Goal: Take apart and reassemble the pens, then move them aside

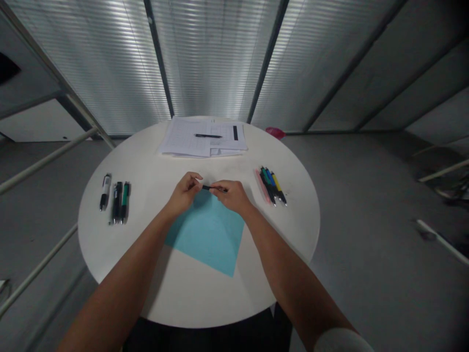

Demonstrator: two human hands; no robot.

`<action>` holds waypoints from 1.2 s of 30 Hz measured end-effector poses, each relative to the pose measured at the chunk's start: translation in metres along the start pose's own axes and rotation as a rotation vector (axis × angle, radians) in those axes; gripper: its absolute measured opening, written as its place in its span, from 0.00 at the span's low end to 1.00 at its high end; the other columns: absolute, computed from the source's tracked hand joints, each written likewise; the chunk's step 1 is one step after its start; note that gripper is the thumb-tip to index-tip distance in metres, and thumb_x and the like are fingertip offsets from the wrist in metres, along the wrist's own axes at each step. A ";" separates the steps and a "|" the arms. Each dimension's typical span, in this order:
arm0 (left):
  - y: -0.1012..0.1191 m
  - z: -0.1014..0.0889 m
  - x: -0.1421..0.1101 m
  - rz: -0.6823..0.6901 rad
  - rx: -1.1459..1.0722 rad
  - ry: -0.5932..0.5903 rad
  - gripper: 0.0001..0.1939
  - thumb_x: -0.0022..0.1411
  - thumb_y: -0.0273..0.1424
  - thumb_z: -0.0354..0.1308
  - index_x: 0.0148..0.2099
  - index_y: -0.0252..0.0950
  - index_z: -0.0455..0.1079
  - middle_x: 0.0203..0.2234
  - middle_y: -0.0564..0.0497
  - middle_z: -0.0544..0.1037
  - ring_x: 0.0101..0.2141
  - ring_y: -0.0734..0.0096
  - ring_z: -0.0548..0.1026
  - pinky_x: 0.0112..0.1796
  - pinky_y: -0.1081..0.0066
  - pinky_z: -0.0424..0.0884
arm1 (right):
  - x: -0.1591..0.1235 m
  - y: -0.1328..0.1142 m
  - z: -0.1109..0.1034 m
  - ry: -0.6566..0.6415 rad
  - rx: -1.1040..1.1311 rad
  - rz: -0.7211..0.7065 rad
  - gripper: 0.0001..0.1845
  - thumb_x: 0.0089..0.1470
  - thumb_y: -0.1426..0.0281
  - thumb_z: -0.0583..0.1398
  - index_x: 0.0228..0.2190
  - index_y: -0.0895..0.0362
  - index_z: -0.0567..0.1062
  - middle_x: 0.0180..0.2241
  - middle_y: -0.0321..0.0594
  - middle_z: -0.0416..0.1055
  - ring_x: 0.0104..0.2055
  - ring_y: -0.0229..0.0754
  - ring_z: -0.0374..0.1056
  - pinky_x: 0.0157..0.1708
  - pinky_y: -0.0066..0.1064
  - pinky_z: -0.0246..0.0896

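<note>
Between my two hands, over the far edge of a light blue sheet of paper (210, 237), is a slim black pen (206, 187). My left hand (185, 192) pinches its left end with thumb and fingers. At the other end, the fingers of my right hand (230, 194) are closed around it, and a dark part shows past them. The pen lies roughly level. Both hands cover parts of it, so I cannot tell whether a cap is on. The blue sheet lies flat and turned at an angle, its far corners partly under my hands.
A round white table (190, 303) carries everything. Several markers (116, 203) lie at the left, and several coloured pens (271, 186) at the right. Behind my hands, a stack of printed papers (186, 139) has a black pen (208, 136) on top. Blinds (216, 63) hang beyond.
</note>
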State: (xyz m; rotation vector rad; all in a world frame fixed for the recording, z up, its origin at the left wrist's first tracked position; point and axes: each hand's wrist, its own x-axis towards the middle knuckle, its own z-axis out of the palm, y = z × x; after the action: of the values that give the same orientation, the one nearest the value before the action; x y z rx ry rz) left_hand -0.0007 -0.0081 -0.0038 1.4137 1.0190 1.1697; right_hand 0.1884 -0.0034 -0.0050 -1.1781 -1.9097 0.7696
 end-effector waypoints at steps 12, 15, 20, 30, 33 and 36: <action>-0.004 -0.001 0.001 -0.009 0.014 -0.013 0.14 0.59 0.38 0.59 0.45 0.39 0.65 0.21 0.60 0.60 0.18 0.81 0.55 0.19 0.76 0.51 | 0.000 -0.001 -0.001 0.018 -0.024 -0.051 0.09 0.53 0.69 0.63 0.36 0.53 0.82 0.35 0.38 0.80 0.35 0.39 0.74 0.39 0.30 0.67; -0.006 -0.001 0.001 -0.012 -0.007 0.008 0.14 0.58 0.38 0.60 0.44 0.39 0.66 0.21 0.59 0.61 0.18 0.81 0.55 0.19 0.76 0.52 | 0.001 -0.001 -0.001 0.026 -0.018 -0.055 0.09 0.53 0.68 0.63 0.37 0.53 0.81 0.35 0.39 0.80 0.35 0.39 0.74 0.39 0.30 0.67; -0.006 -0.001 0.001 -0.033 0.028 0.035 0.13 0.61 0.41 0.57 0.43 0.39 0.65 0.17 0.61 0.57 0.17 0.80 0.54 0.19 0.76 0.48 | 0.001 -0.001 -0.001 0.034 -0.027 -0.092 0.09 0.53 0.69 0.62 0.37 0.53 0.82 0.36 0.39 0.79 0.37 0.38 0.73 0.40 0.29 0.66; 0.000 -0.003 0.000 0.042 0.082 0.002 0.14 0.61 0.38 0.58 0.47 0.39 0.65 0.18 0.61 0.59 0.17 0.80 0.56 0.20 0.77 0.51 | 0.000 -0.001 -0.001 0.005 0.040 -0.002 0.10 0.53 0.65 0.62 0.37 0.53 0.81 0.32 0.38 0.79 0.33 0.40 0.74 0.36 0.30 0.66; -0.001 -0.001 0.002 0.027 0.041 0.039 0.13 0.61 0.39 0.57 0.46 0.39 0.65 0.18 0.60 0.59 0.18 0.80 0.57 0.19 0.77 0.53 | 0.001 0.000 -0.001 0.058 -0.005 -0.036 0.10 0.54 0.65 0.61 0.37 0.52 0.81 0.36 0.39 0.79 0.36 0.41 0.73 0.39 0.32 0.66; -0.002 -0.002 0.004 0.007 -0.013 0.114 0.12 0.60 0.39 0.58 0.44 0.38 0.65 0.20 0.59 0.62 0.18 0.79 0.59 0.18 0.78 0.55 | 0.003 0.003 -0.004 0.163 -0.012 -0.041 0.11 0.56 0.64 0.59 0.37 0.53 0.80 0.38 0.40 0.78 0.39 0.41 0.72 0.41 0.33 0.66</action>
State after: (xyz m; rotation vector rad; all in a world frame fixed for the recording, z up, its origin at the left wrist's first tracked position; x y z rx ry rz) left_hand -0.0016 -0.0035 -0.0047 1.3540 1.0843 1.2723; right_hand 0.1920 0.0006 -0.0047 -1.1692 -1.8005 0.6219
